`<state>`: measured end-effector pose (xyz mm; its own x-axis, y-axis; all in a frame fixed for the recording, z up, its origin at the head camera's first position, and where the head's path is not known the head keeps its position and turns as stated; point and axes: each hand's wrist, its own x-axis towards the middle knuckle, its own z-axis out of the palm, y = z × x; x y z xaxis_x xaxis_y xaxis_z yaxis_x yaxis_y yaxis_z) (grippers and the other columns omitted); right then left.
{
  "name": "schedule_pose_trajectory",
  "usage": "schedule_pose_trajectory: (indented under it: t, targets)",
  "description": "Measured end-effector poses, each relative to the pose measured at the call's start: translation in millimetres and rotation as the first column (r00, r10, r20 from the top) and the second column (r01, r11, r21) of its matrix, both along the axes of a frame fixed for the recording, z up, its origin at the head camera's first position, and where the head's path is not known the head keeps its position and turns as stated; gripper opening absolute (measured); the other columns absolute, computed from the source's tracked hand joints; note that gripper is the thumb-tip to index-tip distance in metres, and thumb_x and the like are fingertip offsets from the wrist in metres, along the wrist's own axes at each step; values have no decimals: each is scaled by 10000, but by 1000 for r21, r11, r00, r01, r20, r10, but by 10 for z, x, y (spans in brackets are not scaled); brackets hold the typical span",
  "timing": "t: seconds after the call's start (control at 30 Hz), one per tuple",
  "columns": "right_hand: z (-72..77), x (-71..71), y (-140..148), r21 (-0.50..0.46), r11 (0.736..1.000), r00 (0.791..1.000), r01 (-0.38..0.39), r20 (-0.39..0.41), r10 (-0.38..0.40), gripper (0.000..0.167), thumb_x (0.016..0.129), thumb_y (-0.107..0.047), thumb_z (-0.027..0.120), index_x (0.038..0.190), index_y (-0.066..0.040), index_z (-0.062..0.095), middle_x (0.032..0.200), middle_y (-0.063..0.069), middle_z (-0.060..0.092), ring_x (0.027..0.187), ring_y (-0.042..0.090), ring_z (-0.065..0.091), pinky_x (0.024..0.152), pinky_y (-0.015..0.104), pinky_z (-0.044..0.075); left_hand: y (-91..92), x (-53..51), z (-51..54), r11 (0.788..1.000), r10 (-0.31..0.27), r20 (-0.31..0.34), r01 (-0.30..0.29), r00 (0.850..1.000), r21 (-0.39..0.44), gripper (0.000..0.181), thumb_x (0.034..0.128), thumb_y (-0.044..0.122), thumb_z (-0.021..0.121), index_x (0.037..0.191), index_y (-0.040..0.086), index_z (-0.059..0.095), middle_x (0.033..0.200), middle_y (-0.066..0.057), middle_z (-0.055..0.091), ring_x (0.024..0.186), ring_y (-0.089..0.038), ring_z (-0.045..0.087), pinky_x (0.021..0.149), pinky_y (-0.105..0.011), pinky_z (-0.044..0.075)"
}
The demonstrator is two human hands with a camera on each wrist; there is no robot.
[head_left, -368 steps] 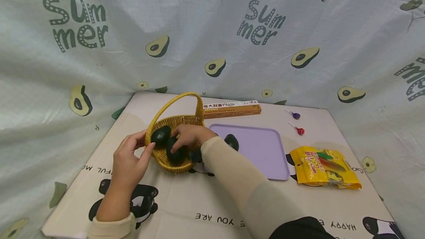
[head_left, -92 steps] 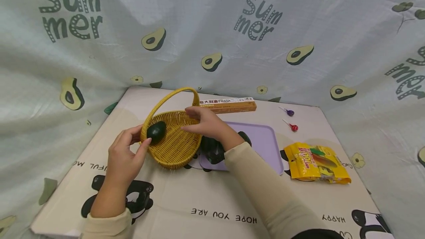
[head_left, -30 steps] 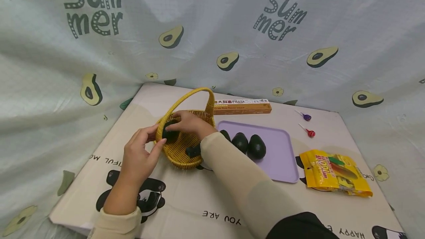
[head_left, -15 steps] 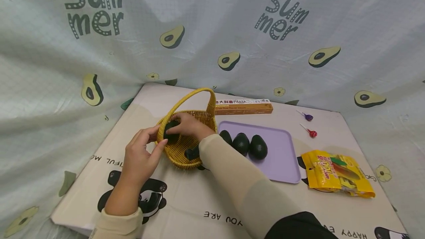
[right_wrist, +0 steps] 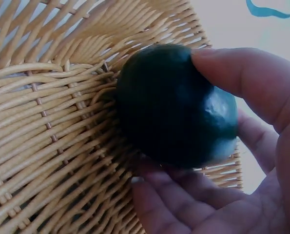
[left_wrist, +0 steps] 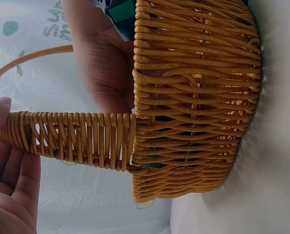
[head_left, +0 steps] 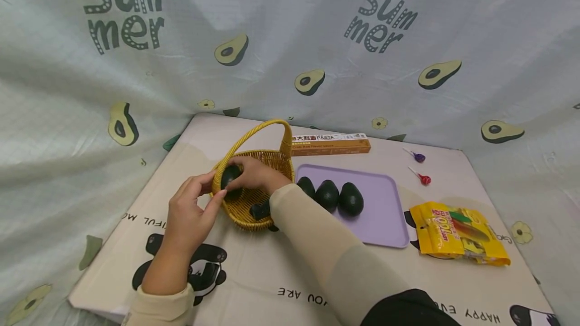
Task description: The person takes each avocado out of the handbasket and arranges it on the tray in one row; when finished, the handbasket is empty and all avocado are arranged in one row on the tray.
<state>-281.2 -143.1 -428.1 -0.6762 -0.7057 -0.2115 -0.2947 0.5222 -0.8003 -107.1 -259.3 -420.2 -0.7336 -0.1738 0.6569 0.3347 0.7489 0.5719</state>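
My left hand [head_left: 190,215] pinches the base of the handle on the yellow wicker basket [head_left: 246,223] between thumb and fingers. The left wrist view shows that grip on the woven handle [left_wrist: 81,139] from the side. Inside the basket, at its left end, my right hand [head_left: 257,172] holds a dark green avocado [head_left: 230,177]. Up close in the right wrist view, thumb and fingers curl round the avocado [right_wrist: 176,107], which sits against the basket's weave. Three more avocados lie in a row on the purple tray [head_left: 378,215], the leftmost [head_left: 306,186] partly hidden by my right sleeve.
Behind the tray lies a long pasta box [head_left: 331,146]. To the right are a purple lollipop [head_left: 419,157], a red lollipop [head_left: 425,179] and a yellow candy bag [head_left: 457,233]. A printed cloth [head_left: 272,24] hangs behind the table.
Earlier two avocados were visible in the basket; now one is, with three visible on the tray. My right hand returned to the basket and took hold of the avocado. The left hand kept the handle.
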Motion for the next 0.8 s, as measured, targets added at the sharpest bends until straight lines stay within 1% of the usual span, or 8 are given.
schedule_pose_trajectory:
  t: [0.1, 0.17, 0.33, 0.47, 0.63, 0.7, 0.8]
  targets:
    - [19, -1, 17, 7, 1000, 1000, -2, -8, 2, 613, 847, -187, 853, 1401, -198, 591, 1407, 40, 572, 1189, 183, 560, 1037, 370, 519, -3, 0, 2, 1000, -5, -6, 5, 1000, 1, 480, 848, 4, 819, 1290, -20, 634, 1128, -141, 685, 1005, -261, 685, 949, 8, 405]
    - [32, -2, 38, 2, 1000, 1000, 5, 3, -5, 625, 860, -170, 835, 1427, -200, 574, 1428, 49, 560, 1198, 194, 559, 1049, 386, 519, -5, -2, 3, 1000, -6, -4, 6, 1000, 1, 480, 847, 5, 820, 1289, -18, 636, 1131, -142, 685, 1004, -261, 684, 949, 7, 405]
    - [66, -16, 126, -38, 999, 999, 20, 31, -19, 708, 875, -152, 808, 1506, -216, 493, 1456, 53, 531, 1203, 194, 553, 1052, 390, 521, -4, -5, 9, 1000, -5, 1, 5, 1000, 2, 480, 845, 1, 820, 1287, -24, 635, 1132, -147, 684, 1003, -259, 685, 944, 11, 404]
    - [112, -32, 238, -61, 998, 1000, 24, -2, -25, 771, 859, -225, 835, 1524, -224, 445, 1453, 59, 522, 1202, 207, 573, 1006, 396, 551, -6, -9, 8, 1000, -8, 0, 8, 1000, 5, 473, 846, -1, 818, 1281, -29, 634, 1125, -148, 684, 999, -258, 686, 941, 12, 406]
    - [146, -47, 399, -36, 998, 997, 49, -55, -51, 798, 851, -378, 831, 1541, -260, 448, 1455, 71, 539, 1202, 219, 579, 969, 387, 569, -2, -16, 14, 1000, -4, 8, 4, 1000, 4, 476, 848, 5, 819, 1285, -21, 635, 1129, -142, 684, 1004, -250, 686, 941, 13, 404]
    - [156, -50, 457, -34, 998, 996, 54, -69, -56, 801, 850, -405, 824, 1549, -286, 449, 1462, 70, 543, 1211, 216, 572, 980, 382, 561, 1, -17, 16, 1000, -1, 9, 1, 1000, 3, 475, 849, 7, 819, 1286, -20, 635, 1127, -142, 683, 1002, -249, 685, 939, 13, 405]
    - [179, -43, 542, -51, 997, 996, 58, -67, -62, 804, 854, -387, 819, 1557, -317, 435, 1473, 79, 534, 1212, 232, 576, 979, 403, 566, 7, -17, 21, 1000, 3, 12, -3, 1000, 3, 473, 849, 9, 819, 1284, -21, 635, 1126, -143, 683, 1000, -249, 684, 937, 11, 407]
